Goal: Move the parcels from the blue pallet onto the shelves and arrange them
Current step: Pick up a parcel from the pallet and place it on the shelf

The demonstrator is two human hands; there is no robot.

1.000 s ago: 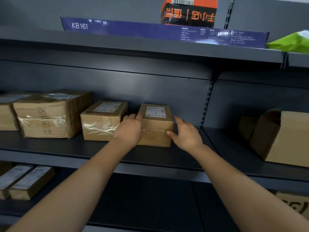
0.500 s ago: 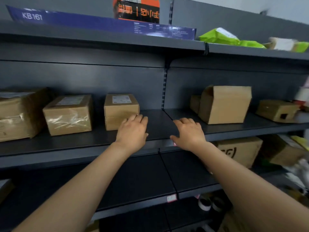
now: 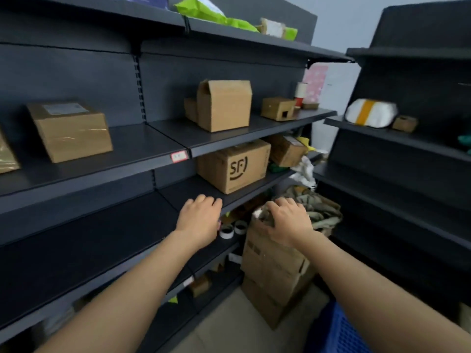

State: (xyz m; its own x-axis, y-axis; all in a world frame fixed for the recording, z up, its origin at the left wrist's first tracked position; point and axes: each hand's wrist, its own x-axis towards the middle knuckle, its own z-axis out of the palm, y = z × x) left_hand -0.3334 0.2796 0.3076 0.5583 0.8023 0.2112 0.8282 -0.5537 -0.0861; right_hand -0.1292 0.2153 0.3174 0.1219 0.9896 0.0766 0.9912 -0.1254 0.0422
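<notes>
Both grips are released: the left hand (image 3: 198, 221) and right hand (image 3: 288, 221) hang loosely curled, holding nothing, before the dark shelves (image 3: 142, 149). A taped parcel (image 3: 71, 131) sits on the upper-left shelf; the blue pallet (image 3: 339, 332) shows at lower right.

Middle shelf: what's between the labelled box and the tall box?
Head view: bare shelf from the labelled box rightward, then a small box tucked beside the tall box.

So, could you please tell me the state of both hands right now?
Left hand: open, holding nothing.
Right hand: open, holding nothing.
</notes>
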